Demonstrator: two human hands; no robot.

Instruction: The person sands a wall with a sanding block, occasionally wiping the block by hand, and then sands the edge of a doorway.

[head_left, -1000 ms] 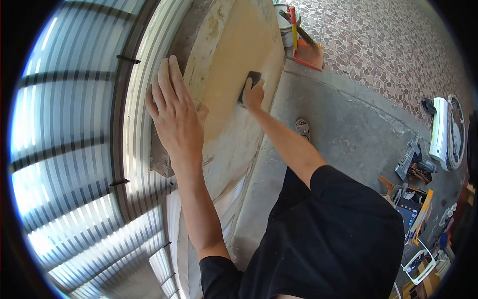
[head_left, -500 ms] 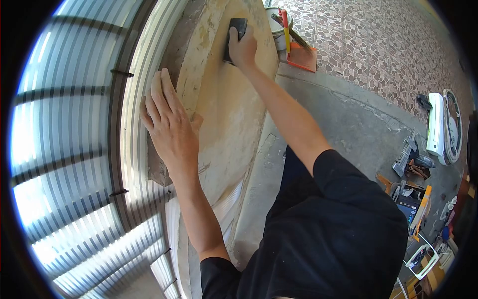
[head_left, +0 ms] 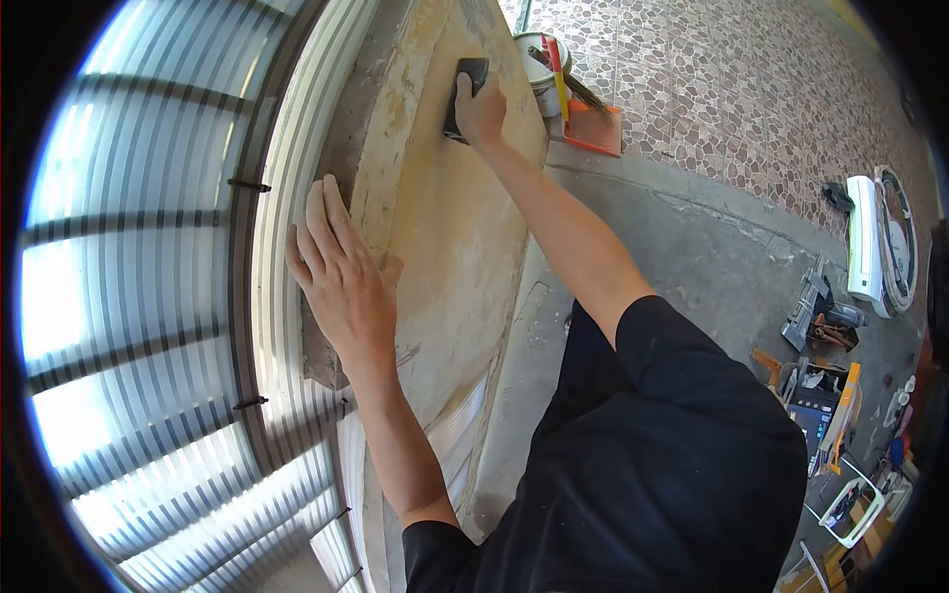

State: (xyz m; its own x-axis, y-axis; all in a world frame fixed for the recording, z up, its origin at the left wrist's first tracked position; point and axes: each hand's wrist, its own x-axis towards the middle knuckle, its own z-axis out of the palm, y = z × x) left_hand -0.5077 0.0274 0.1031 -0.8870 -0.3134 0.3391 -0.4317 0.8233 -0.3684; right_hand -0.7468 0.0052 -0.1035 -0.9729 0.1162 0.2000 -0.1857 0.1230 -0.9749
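Black and flat, a sanding block (head_left: 463, 111) lies against the plastered face of a low wall (head_left: 450, 237). My right hand (head_left: 481, 111) is wrapped round it, thumb on the near side. Brownish smears mark the plaster around the block. My left hand (head_left: 346, 282) rests with fingers stretched out along the top ledge of the wall, its thumb over the edge towards the plastered face. The underside of the block is hidden.
Corrugated translucent sheeting (head_left: 148, 287) on a dark frame rises at left. Beyond the wall's far end stand a white bucket (head_left: 542, 69), a brush and an orange dustpan (head_left: 593, 130). A white air-conditioner unit (head_left: 863, 237), power tools (head_left: 816, 311) and a toolbox (head_left: 813, 415) lie at right.
The block and my right hand sit slightly lower against the wall. My left hand remains on the ledge. The whole view has shifted a little.
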